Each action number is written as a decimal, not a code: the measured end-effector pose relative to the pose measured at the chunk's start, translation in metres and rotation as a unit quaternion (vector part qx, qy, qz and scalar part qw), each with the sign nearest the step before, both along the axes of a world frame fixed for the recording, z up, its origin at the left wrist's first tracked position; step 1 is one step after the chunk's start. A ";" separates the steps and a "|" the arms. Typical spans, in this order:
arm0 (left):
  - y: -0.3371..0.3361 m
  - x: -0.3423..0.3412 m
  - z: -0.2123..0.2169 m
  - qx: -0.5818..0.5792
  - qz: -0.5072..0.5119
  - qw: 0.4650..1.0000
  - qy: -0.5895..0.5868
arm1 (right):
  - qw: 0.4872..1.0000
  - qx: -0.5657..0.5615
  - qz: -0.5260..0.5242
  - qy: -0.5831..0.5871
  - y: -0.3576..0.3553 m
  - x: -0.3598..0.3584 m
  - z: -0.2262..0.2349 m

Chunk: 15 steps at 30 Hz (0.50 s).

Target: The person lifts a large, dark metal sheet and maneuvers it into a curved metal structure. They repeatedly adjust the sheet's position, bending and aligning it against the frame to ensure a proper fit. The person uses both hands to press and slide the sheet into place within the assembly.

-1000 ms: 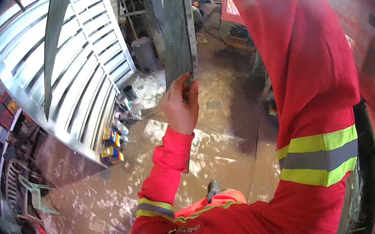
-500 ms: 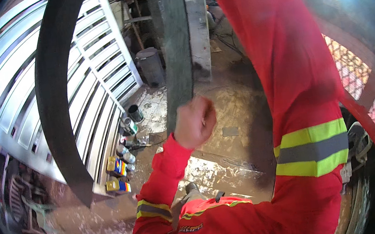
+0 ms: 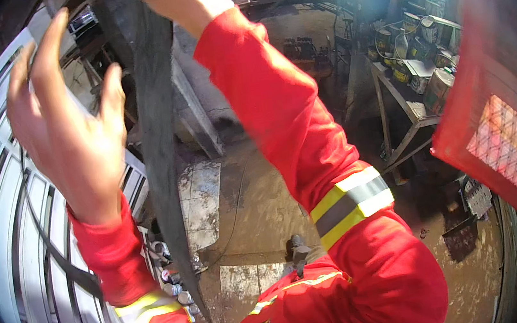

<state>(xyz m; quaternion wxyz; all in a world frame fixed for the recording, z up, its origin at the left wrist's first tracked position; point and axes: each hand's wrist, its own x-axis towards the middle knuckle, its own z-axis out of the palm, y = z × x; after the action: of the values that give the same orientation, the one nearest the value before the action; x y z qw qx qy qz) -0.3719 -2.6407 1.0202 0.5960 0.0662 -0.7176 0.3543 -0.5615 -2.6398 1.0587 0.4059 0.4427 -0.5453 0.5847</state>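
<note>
My left hand [image 3: 68, 133] is raised at the left, palm forward and fingers spread, holding nothing. Just to its right, close to its thumb, a long dark curved strip [image 3: 166, 173] runs from the top of the view down toward the floor. My right hand [image 3: 177, 0] is lifted at the top edge beside the upper end of the strip. Its fingers are cut off by the rim, so I cannot see its grip. Both arms wear red sleeves with yellow and grey reflective bands.
A white slatted metal shutter [image 3: 4, 244] fills the left side. Several small cans [image 3: 173, 285] lie on the wet, muddy floor [image 3: 257, 207] below. A grey metal post [image 3: 198, 120] leans behind the strip. A metal table with tins [image 3: 419, 80] and a red mesh panel [image 3: 501, 138] stand at the right.
My left hand was closed on the lower end of the dark strip; it has let go, opened and moved up and left. The view has swung toward the right.
</note>
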 end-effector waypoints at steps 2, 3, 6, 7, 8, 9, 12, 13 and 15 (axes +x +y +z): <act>-0.056 -0.046 0.024 -0.053 0.109 0.993 -0.004 | 1.000 -0.014 0.021 -0.015 -0.028 -0.032 -0.014; -0.081 -0.079 0.022 -0.045 0.119 0.992 0.008 | 0.999 -0.010 0.029 -0.024 -0.043 -0.052 -0.026; -0.157 -0.146 0.027 -0.124 0.177 0.976 -0.025 | 0.995 0.012 0.084 -0.043 -0.089 -0.115 -0.060; -0.179 -0.158 0.026 -0.143 0.180 0.972 -0.037 | 0.991 0.015 0.117 -0.057 -0.102 -0.126 -0.071; -0.195 -0.176 0.024 -0.143 0.161 0.975 -0.049 | 0.986 0.030 0.141 -0.087 -0.110 -0.141 -0.082; -0.210 -0.193 0.021 -0.143 0.143 0.977 -0.061 | 0.978 0.044 0.166 -0.116 -0.120 -0.156 -0.093; -0.270 -0.249 0.019 -0.156 0.116 0.972 -0.131 | 0.965 -0.003 0.219 -0.147 -0.164 -0.201 -0.121; -0.289 -0.264 0.022 -0.168 0.099 0.969 -0.153 | 0.947 -0.017 0.266 -0.177 -0.175 -0.216 -0.128; -0.316 -0.310 0.013 -0.176 0.071 0.966 -0.176 | 0.943 -0.077 0.269 -0.181 -0.187 -0.272 -0.171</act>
<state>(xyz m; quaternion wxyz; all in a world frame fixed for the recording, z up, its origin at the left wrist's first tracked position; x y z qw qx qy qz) -0.6818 -2.9563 1.0334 0.4355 -0.0525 -0.7310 0.5227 -0.8338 -2.8264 0.8874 0.1612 0.4272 -0.4234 0.7824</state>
